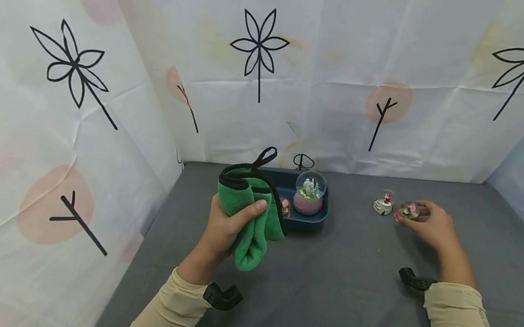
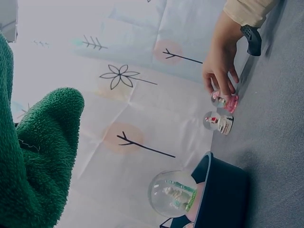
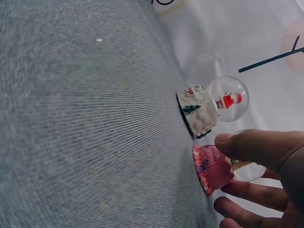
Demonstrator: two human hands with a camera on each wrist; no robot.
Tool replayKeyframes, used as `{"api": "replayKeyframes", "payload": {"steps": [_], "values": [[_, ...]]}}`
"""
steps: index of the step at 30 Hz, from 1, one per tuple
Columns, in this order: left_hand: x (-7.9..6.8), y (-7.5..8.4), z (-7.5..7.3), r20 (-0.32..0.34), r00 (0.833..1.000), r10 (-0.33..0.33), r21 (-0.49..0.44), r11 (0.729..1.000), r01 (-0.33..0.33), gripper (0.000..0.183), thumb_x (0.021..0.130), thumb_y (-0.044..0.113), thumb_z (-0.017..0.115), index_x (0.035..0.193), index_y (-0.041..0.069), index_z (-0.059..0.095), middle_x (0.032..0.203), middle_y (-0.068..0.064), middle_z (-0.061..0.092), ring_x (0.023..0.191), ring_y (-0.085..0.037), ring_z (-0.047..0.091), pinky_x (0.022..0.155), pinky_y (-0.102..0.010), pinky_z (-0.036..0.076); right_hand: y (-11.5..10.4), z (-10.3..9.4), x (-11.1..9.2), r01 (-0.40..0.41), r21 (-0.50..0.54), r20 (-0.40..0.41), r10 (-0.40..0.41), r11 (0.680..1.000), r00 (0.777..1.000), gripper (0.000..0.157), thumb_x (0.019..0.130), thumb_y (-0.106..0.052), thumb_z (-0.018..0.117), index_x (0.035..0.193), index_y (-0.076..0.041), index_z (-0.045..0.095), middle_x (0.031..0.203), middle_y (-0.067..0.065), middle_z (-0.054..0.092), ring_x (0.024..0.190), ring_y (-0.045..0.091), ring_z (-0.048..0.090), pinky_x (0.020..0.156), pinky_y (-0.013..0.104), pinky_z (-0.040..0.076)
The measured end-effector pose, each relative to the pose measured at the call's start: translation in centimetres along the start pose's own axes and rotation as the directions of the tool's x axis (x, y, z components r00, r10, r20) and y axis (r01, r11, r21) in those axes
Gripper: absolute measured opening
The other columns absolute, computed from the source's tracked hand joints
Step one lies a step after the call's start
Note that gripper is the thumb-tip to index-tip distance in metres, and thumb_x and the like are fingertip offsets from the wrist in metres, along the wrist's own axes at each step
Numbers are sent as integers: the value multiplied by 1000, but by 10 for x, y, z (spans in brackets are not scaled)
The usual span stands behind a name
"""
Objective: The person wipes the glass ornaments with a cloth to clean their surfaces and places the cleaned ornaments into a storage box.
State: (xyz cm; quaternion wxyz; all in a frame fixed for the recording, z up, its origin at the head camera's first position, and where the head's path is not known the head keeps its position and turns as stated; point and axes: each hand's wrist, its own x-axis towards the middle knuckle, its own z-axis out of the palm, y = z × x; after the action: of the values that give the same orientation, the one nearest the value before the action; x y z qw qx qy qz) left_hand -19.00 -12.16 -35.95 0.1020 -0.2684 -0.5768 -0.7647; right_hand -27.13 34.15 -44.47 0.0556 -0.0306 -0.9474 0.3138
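Observation:
My left hand point(image 1: 231, 224) grips a folded green cloth point(image 1: 251, 238) with black edging and a hanging loop, held up in front of the blue tray. At the right, my right hand point(image 1: 436, 226) holds a small snow globe with a pink base point(image 3: 216, 164), thumb on one side and fingers on the other. Its base is right at the tabletop in the right wrist view. Close beside it stands a snow globe with a white base point(image 1: 383, 203) and a red-and-white figure inside.
A dark blue tray point(image 1: 321, 219) stands at the back, partly hidden by the cloth. In it sit a larger snow globe with a pink base point(image 1: 308, 204) and a small pinkish figure point(image 1: 285, 207). Patterned white fabric point(image 1: 334, 123) hangs behind the grey tabletop point(image 1: 324, 300).

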Motion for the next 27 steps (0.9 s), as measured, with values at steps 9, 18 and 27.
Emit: {"api": "replayKeyframes", "payload": {"steps": [9, 18, 27], "values": [[1, 1, 1, 1, 1000, 3, 1, 1000, -3, 7, 98, 12, 75, 104, 13, 72, 89, 0, 73, 73, -14, 76, 67, -31, 67, 1, 2, 2, -35, 4, 25, 35, 999, 999, 74, 101, -30, 72, 146, 21, 41, 133, 47, 53, 118, 59, 56, 90, 68, 53], [2, 1, 1, 3, 1000, 3, 4, 1000, -4, 8, 98, 12, 76, 105, 14, 72, 89, 1, 73, 74, -14, 76, 69, -30, 66, 7, 2, 4, -18, -20, 24, 19, 1000, 1000, 65, 102, -28, 71, 137, 23, 50, 126, 46, 59, 114, 59, 59, 91, 69, 52], [1, 1, 1, 10, 1000, 2, -4, 1000, -2, 7, 98, 12, 75, 105, 14, 72, 90, 1, 73, 75, -14, 76, 69, -30, 67, 11, 6, 4, -51, -39, -5, 51, 998, 999, 57, 94, -26, 79, 118, 21, 60, 108, 40, 65, 95, 50, 64, 69, 46, 53]]}}
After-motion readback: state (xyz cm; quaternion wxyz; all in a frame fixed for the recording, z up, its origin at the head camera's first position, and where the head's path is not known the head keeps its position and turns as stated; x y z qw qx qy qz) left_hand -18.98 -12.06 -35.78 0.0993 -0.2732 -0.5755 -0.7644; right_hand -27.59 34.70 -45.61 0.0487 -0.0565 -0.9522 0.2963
